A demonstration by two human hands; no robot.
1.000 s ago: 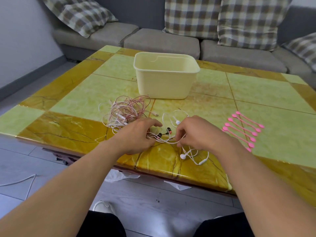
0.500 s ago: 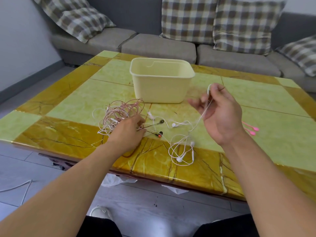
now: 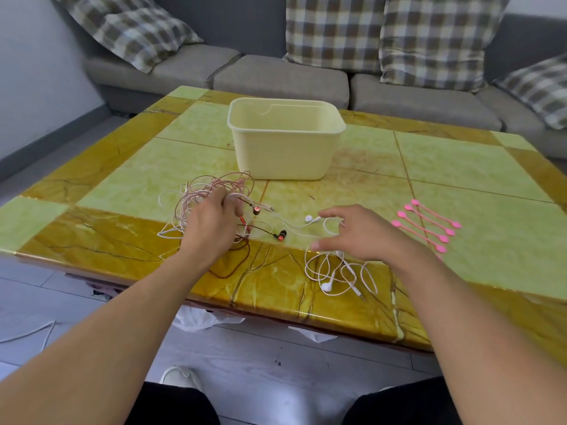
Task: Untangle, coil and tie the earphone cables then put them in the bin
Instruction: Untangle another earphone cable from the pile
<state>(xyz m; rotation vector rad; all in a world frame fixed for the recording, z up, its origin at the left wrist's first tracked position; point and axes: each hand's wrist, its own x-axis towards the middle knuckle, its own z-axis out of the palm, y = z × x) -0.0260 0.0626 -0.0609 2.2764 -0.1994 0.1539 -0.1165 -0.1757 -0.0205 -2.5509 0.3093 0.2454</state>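
Over at our 10 o'clock the tangled pink cables (image 3: pixel 211 191) sit in a heap on the table (image 3: pixel 478 271), and our left hand (image 3: pixel 211 223) rests on them, fingers curled into the mess, grasping strands. The dark red earphones (image 3: pixel 280 235) trail out just right of it. At 12 o'clock the yellow bin (image 3: pixel 283 148) stands upright. Our right hand (image 3: pixel 365 236) hovers released, fingers spread, over the white earphones (image 3: pixel 334 273) lying loose near the table's front edge. Pink ties (image 3: pixel 426 223) lie in a row at 2 o'clock.
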